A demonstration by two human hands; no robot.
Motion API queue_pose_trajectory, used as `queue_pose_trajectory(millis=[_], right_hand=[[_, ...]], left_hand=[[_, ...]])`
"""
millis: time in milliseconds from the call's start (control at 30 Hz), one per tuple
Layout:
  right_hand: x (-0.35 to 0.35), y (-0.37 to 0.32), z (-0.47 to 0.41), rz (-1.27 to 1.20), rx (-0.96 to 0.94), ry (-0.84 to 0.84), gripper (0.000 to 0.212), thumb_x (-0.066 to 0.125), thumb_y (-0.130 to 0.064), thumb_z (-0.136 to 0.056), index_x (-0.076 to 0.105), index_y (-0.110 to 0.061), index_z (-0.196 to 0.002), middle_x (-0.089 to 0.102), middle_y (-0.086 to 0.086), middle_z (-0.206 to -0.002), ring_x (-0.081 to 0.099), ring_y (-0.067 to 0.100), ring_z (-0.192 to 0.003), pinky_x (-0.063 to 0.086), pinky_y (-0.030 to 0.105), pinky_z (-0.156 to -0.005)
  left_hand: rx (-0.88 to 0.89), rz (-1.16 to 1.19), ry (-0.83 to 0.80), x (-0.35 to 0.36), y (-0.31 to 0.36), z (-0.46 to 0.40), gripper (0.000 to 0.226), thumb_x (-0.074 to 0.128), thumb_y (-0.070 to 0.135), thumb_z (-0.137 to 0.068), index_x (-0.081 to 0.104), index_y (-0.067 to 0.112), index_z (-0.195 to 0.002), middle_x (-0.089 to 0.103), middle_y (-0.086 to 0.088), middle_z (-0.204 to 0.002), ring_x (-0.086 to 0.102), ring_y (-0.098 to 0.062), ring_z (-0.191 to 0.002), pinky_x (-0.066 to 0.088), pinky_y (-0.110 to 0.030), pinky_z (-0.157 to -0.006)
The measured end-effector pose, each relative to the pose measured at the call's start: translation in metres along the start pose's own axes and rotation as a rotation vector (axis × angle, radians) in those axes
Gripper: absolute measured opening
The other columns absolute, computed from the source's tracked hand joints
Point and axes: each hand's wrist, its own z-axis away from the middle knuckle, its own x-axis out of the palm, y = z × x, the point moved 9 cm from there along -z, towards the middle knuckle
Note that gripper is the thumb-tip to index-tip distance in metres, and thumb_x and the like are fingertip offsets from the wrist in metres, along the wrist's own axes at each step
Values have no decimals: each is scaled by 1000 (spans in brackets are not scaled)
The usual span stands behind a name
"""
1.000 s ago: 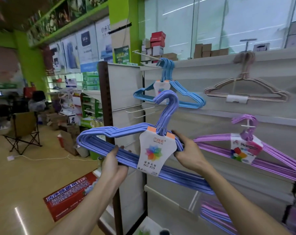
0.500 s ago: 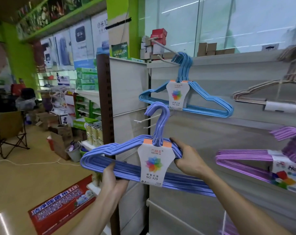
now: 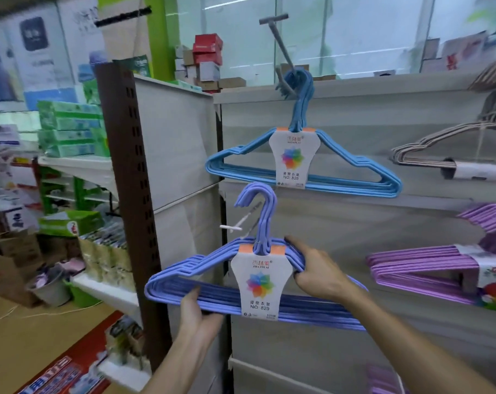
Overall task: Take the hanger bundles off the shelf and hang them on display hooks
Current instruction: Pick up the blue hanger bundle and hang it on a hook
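I hold a periwinkle-blue hanger bundle with a white card label in front of the grey display panel. My left hand grips its bottom bars from below at the left. My right hand grips its right shoulder beside the label. The bundle's hook tops sit just above a white display hook that sticks out of the panel. A sky-blue hanger bundle hangs from a grey hook higher up.
A purple hanger bundle hangs at the right, a beige one above it. A brown slotted upright stands left of the panel. Shelves with green packs and boxes lie to the left, more purple hangers low down.
The view swung left and closer to the panel. Both hands carried the periwinkle bundle up and toward the panel, bringing its hook tops to the white display hook.
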Motion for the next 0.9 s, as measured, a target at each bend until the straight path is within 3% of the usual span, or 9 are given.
queue_pose_trajectory(millis=[67, 200, 300, 400, 500, 600, 667, 767, 900], right_hand=[[4, 6, -6, 16, 36, 14, 85, 51, -15, -77, 24, -40, -154, 61, 0, -136, 57, 32, -117, 50, 37, -82], [12, 15, -17, 56, 86, 44, 87, 52, -17, -76, 22, -42, -154, 61, 3, -136, 57, 34, -118, 49, 39, -84], [20, 21, -27, 82, 110, 58, 89, 54, -18, -76, 20, -42, -154, 60, 5, -137, 56, 35, -119, 49, 40, -86], [24, 25, -37, 110, 121, 77, 88, 57, -18, -78, 20, -39, -155, 53, 2, -145, 53, 33, -126, 47, 40, -90], [27, 29, -49, 129, 132, 94, 87, 58, -18, -80, 19, -37, -156, 51, 2, -147, 50, 31, -128, 45, 39, -91], [27, 36, -65, 116, 155, 118, 85, 59, -21, -81, 21, -35, -156, 49, 1, -149, 49, 31, -130, 45, 39, -95], [27, 41, -76, 111, 174, 118, 85, 58, -25, -80, 20, -36, -155, 49, 2, -148, 51, 32, -128, 46, 40, -95], [28, 46, -90, 108, 202, 104, 88, 59, -35, -77, 18, -38, -155, 49, 5, -145, 52, 35, -123, 47, 42, -94], [31, 55, -104, 120, 230, 123, 92, 68, -38, -81, 13, -41, -155, 46, 2, -148, 50, 32, -128, 45, 43, -100]], left_hand=[[-48, -17, 6, -1, -2, -19, 45, 59, 18, -84, 58, 7, -127, 58, -24, -134, 54, -42, -126, 40, -58, -107], [-88, 1, 33, -1, -10, -49, 36, 50, 22, -95, 57, 5, -126, 60, -22, -129, 55, -42, -124, 41, -59, -106], [-123, -12, 32, 2, -17, -65, 26, 47, 21, -98, 58, 6, -116, 63, -22, -112, 60, -40, -107, 43, -55, -104], [-138, -21, 36, 6, -21, -85, 20, 46, 19, -98, 56, 7, -111, 62, -18, -99, 60, -35, -91, 47, -53, -97], [-147, -23, 2, 17, -21, -107, 22, 46, 18, -98, 53, 10, -117, 61, -15, -96, 60, -31, -90, 50, -50, -82], [-146, -21, -24, 31, -23, -123, 17, 45, 16, -99, 56, 9, -109, 60, -14, -93, 59, -31, -86, 49, -48, -74], [-144, -21, -23, 40, -24, -132, 19, 43, 17, -101, 60, 9, -102, 61, -15, -93, 59, -31, -87, 50, -48, -80], [-143, -36, -8, 46, -24, -149, 28, 44, 18, -101, 59, 8, -122, 64, -16, -104, 61, -33, -98, 46, -50, -101], [-130, -89, -39, 60, -25, -166, 26, 40, 16, -103, 55, 7, -123, 61, -16, -100, 58, -33, -90, 47, -51, -95]])
